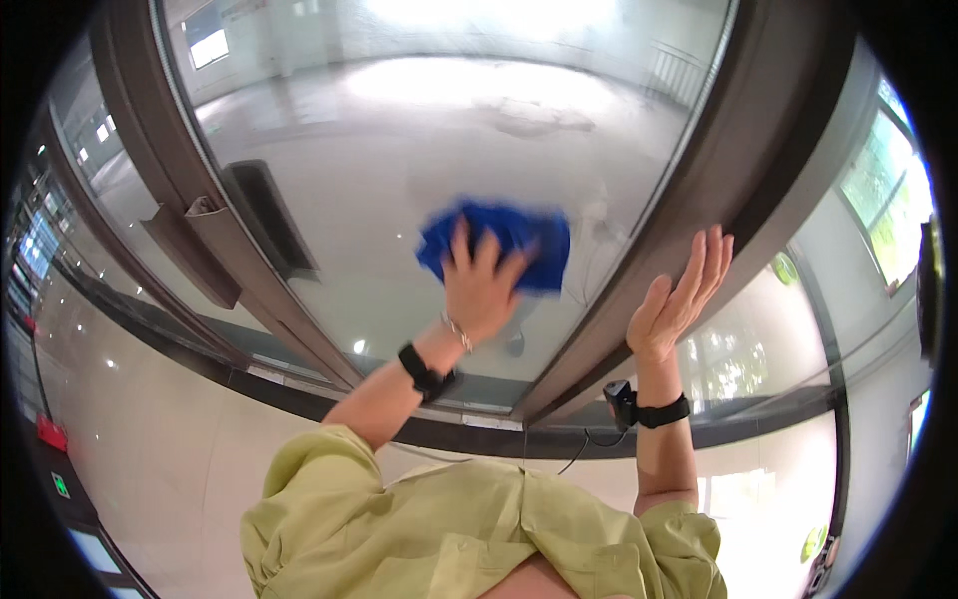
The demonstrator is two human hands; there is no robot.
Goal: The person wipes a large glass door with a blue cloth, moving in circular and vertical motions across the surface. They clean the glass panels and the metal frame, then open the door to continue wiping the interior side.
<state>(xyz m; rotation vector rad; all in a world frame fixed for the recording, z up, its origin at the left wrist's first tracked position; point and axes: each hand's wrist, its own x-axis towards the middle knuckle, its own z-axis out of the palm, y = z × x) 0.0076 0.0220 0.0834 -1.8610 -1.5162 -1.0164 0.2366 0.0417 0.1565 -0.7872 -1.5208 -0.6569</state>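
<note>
My left hand [481,292] presses a blue cloth [504,243] flat against a large glass door pane [399,150], fingers spread over the cloth. The cloth looks blurred at its edges. My right hand [677,299] is open, its palm and fingers resting against the dark brown door frame [699,190] to the right of the pane, holding nothing. Both wrists wear black bands; the left also has a thin bracelet.
A dark vertical handle [264,215] sits on the left side of the glass. Another brown frame post [200,230] runs down the left. A dark threshold strip [299,389] crosses below, above a glossy pale floor [170,439]. Windows with greenery show at right.
</note>
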